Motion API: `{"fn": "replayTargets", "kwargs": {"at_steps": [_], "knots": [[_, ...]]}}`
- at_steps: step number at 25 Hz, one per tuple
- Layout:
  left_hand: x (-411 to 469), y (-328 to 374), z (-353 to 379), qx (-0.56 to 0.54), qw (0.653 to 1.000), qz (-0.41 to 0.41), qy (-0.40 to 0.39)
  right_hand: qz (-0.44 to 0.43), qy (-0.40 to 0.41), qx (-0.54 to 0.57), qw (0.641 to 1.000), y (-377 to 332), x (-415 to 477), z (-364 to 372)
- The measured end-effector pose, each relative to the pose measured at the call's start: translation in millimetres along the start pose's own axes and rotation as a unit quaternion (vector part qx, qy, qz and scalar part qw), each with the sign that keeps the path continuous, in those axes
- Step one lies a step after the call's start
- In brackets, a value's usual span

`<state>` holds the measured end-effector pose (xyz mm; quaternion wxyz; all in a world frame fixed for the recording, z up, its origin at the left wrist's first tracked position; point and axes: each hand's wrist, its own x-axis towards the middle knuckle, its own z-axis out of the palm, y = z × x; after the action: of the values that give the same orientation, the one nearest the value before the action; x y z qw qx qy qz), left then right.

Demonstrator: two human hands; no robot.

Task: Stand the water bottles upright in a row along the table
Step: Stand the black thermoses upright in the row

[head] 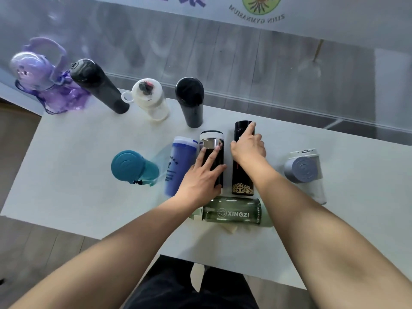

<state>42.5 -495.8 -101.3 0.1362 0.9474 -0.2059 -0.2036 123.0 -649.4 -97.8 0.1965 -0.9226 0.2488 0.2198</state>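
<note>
Four bottles stand along the table's far edge: a purple one, a tall black one, a white one and a black one. A teal bottle and a grey bottle also stand upright, nearer to me. Lying flat in the middle are a blue bottle, a black bottle with a silver collar, a black bottle with a gold pattern and a green XINGZI bottle. My left hand wraps the silver-collared bottle. My right hand grips the gold-patterned bottle's upper half.
The white table ends in a near edge close to my legs. Its left corner is beside the purple bottle. A glass panel rises behind the far edge. Bare tabletop shows at the right, beyond the grey bottle.
</note>
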Motion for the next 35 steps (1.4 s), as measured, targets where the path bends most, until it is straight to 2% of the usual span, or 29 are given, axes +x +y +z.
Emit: {"fn": "replayTargets", "kwargs": {"at_steps": [3,6,11,15,24,35], "knots": [[-4.3,-4.0,2.8,0.011,1.000,0.011,-0.004,0.033,-0.022,0.046,0.998,0.0,8.2,-2.5],[-5.8,-6.3,3.5,0.009,1.000,0.012,-0.008,0.005,-0.021,0.067,0.998,-1.1,5.0,-6.6],[-6.8,-6.2,-0.8,-0.003,1.000,0.007,-0.017,-0.115,0.109,0.140,0.977,-13.2,-8.5,-50.1],[-8.1,-2.8,-1.5,-0.008,1.000,0.008,-0.017,-0.160,0.167,0.182,0.956,-16.9,-11.8,-73.3],[-7.1,-3.0,2.2,-0.016,1.000,0.007,0.000,-0.200,0.194,0.303,0.911,-4.3,-9.5,-54.4],[-5.9,-1.0,3.0,-0.010,1.000,0.007,-0.010,-0.203,0.187,0.322,0.906,-7.0,4.2,-49.0]]}}
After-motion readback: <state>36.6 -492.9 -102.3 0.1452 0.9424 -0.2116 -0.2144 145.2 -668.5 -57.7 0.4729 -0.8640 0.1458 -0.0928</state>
